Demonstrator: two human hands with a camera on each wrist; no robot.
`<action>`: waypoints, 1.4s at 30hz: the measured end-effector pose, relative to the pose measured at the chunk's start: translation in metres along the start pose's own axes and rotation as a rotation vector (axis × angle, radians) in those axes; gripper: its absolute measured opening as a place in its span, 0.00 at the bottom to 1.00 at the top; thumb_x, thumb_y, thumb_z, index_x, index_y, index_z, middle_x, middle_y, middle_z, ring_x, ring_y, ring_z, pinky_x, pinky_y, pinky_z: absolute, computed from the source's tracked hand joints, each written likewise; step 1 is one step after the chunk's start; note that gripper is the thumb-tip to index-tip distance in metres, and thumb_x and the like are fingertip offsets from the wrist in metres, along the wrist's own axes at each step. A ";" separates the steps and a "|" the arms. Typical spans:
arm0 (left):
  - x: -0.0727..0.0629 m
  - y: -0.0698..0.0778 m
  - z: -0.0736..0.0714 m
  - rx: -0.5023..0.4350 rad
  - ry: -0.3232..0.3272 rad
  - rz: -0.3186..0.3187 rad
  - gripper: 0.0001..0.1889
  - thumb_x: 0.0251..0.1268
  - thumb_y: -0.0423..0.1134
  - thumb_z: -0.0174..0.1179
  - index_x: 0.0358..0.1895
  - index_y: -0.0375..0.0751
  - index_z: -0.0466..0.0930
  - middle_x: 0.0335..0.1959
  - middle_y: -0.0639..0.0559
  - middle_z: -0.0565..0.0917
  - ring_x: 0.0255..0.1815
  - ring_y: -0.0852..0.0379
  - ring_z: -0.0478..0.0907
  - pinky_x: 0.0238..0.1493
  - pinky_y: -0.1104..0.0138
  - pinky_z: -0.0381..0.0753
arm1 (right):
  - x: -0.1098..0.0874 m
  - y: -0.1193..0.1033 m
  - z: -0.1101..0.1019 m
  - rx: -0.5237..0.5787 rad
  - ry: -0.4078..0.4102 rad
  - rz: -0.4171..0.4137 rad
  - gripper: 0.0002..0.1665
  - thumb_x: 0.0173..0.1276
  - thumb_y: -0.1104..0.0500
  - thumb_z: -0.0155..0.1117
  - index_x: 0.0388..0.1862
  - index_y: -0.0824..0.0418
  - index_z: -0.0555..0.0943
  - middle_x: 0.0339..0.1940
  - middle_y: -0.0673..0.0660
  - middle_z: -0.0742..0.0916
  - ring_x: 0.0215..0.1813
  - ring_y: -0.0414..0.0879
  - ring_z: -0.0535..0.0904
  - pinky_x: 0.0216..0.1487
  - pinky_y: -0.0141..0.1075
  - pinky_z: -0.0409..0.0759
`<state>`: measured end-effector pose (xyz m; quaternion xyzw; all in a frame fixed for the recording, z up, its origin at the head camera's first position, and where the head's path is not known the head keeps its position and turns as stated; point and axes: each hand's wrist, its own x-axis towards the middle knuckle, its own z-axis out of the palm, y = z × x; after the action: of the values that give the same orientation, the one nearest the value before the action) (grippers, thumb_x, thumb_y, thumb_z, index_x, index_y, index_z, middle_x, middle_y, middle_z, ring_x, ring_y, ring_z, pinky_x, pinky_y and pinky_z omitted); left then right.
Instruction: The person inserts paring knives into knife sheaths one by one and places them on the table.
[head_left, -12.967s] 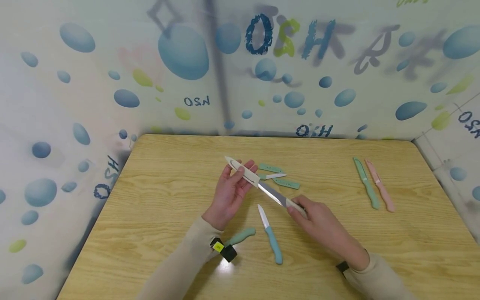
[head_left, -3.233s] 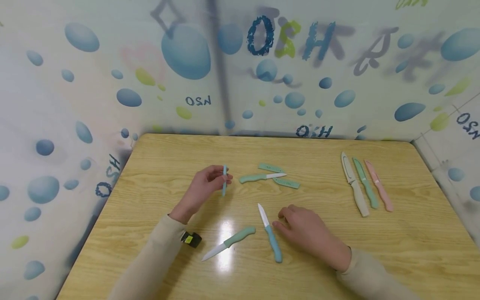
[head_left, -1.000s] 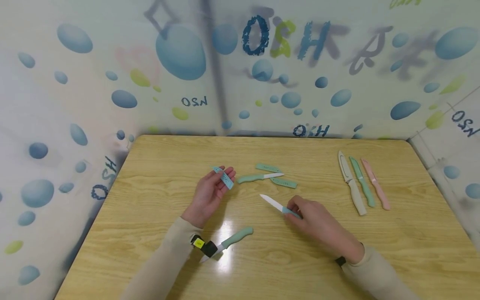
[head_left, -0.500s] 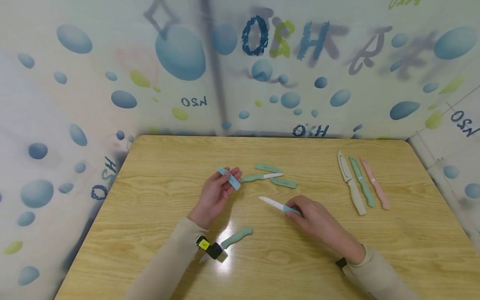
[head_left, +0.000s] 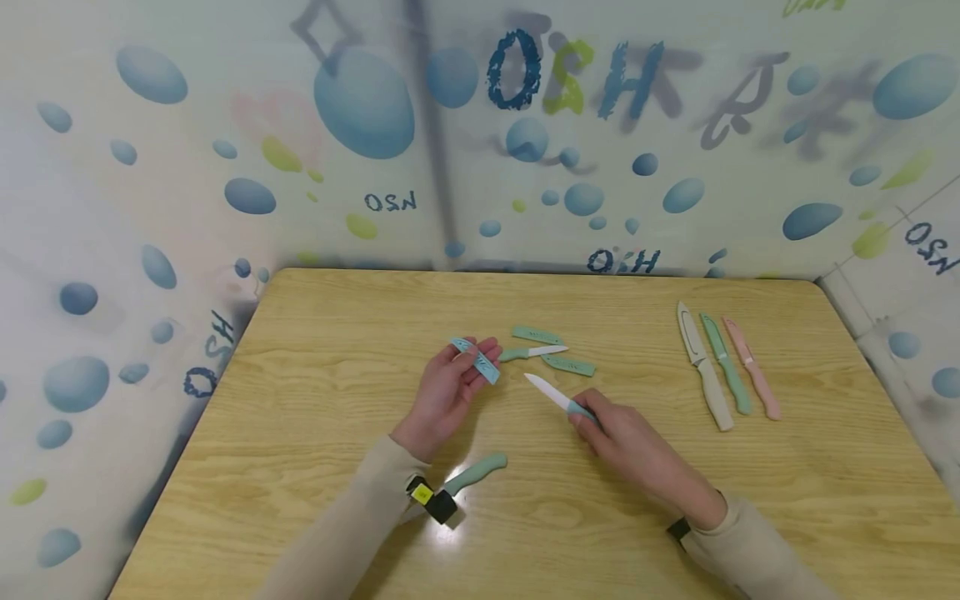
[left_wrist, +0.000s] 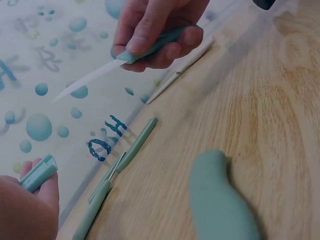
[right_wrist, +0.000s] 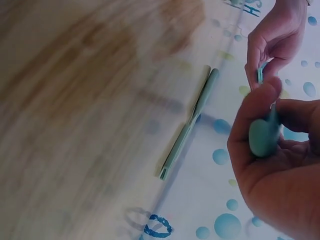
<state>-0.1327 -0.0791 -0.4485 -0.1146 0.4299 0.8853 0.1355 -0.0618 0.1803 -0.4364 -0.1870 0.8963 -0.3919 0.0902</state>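
My left hand, palm up, pinches a light-blue blade sheath between thumb and fingers, its open end turned toward the right. In my right hand is a paring knife with a white blade and a blue handle, gripped by the handle. The blade tip points up and left at the sheath, a short gap between them. The left wrist view shows the bare blade clear of the table and the sheath in the left hand.
Behind the hands lie a green-handled knife and two green sheaths. Another green-handled knife lies by the left wrist, its blade partly covered. Three sheathed knives, cream, green and pink, lie side by side on the right.
The cream knife, held 13 seconds ago, now lies sheathed in the right row. My left hand picked up the blue sheath, my right the blue knife. The sheath has moved right, nearing the blade.
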 end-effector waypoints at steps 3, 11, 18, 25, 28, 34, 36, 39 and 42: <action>-0.001 -0.002 0.002 0.012 -0.003 0.006 0.13 0.83 0.28 0.46 0.64 0.28 0.61 0.58 0.38 0.83 0.57 0.50 0.85 0.62 0.61 0.83 | 0.001 -0.001 0.002 -0.010 0.032 -0.010 0.09 0.85 0.57 0.53 0.46 0.60 0.77 0.23 0.44 0.74 0.21 0.34 0.65 0.21 0.29 0.68; -0.002 -0.005 0.006 0.013 -0.016 0.008 0.14 0.84 0.29 0.46 0.64 0.27 0.61 0.60 0.37 0.82 0.61 0.47 0.83 0.64 0.59 0.82 | 0.003 -0.006 0.006 -0.025 0.072 0.008 0.14 0.85 0.55 0.51 0.42 0.60 0.80 0.21 0.43 0.72 0.19 0.34 0.61 0.18 0.30 0.65; -0.005 -0.006 0.011 0.023 -0.037 0.005 0.15 0.84 0.29 0.46 0.65 0.28 0.60 0.61 0.38 0.81 0.60 0.48 0.83 0.67 0.57 0.78 | 0.006 -0.007 0.010 -0.053 0.050 0.017 0.11 0.84 0.57 0.54 0.42 0.59 0.81 0.20 0.43 0.72 0.19 0.34 0.61 0.19 0.29 0.65; -0.007 -0.008 0.013 0.032 -0.044 0.003 0.15 0.84 0.29 0.45 0.66 0.27 0.61 0.61 0.37 0.82 0.60 0.49 0.84 0.70 0.54 0.76 | 0.009 -0.007 0.014 -0.059 0.036 0.014 0.11 0.84 0.57 0.54 0.41 0.60 0.80 0.20 0.42 0.73 0.19 0.34 0.63 0.20 0.29 0.65; -0.008 -0.009 0.014 0.022 -0.045 -0.001 0.15 0.84 0.29 0.46 0.65 0.27 0.61 0.59 0.38 0.83 0.59 0.49 0.84 0.68 0.56 0.78 | 0.010 -0.008 0.015 -0.069 0.037 0.017 0.11 0.84 0.57 0.55 0.40 0.60 0.80 0.20 0.42 0.73 0.19 0.34 0.63 0.19 0.29 0.65; -0.009 -0.010 0.016 0.004 -0.041 -0.003 0.12 0.83 0.29 0.47 0.61 0.30 0.64 0.56 0.39 0.84 0.58 0.49 0.85 0.65 0.57 0.80 | 0.011 -0.010 0.016 -0.084 0.040 0.018 0.11 0.83 0.57 0.56 0.39 0.59 0.80 0.18 0.42 0.73 0.18 0.34 0.62 0.18 0.29 0.64; -0.010 -0.010 0.017 0.003 -0.041 -0.007 0.12 0.83 0.29 0.47 0.62 0.30 0.64 0.57 0.39 0.84 0.58 0.50 0.84 0.65 0.59 0.81 | 0.011 -0.011 0.016 -0.085 0.039 0.019 0.11 0.83 0.57 0.56 0.39 0.59 0.81 0.18 0.42 0.73 0.17 0.34 0.62 0.17 0.29 0.64; -0.010 -0.011 0.017 0.006 -0.049 -0.011 0.14 0.84 0.29 0.46 0.64 0.28 0.63 0.57 0.39 0.84 0.59 0.50 0.84 0.65 0.58 0.81 | 0.011 -0.012 0.016 -0.082 0.034 0.025 0.11 0.83 0.57 0.56 0.40 0.58 0.81 0.18 0.42 0.73 0.17 0.34 0.62 0.17 0.28 0.64; -0.011 -0.012 0.017 0.004 -0.054 -0.014 0.14 0.84 0.29 0.46 0.65 0.28 0.62 0.58 0.39 0.83 0.59 0.49 0.84 0.68 0.56 0.78 | 0.010 -0.013 0.017 -0.074 0.025 0.038 0.10 0.83 0.57 0.56 0.41 0.59 0.81 0.18 0.42 0.73 0.17 0.34 0.62 0.17 0.28 0.63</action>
<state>-0.1202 -0.0594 -0.4437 -0.0936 0.4270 0.8862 0.1534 -0.0626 0.1568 -0.4381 -0.1682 0.9145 -0.3592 0.0797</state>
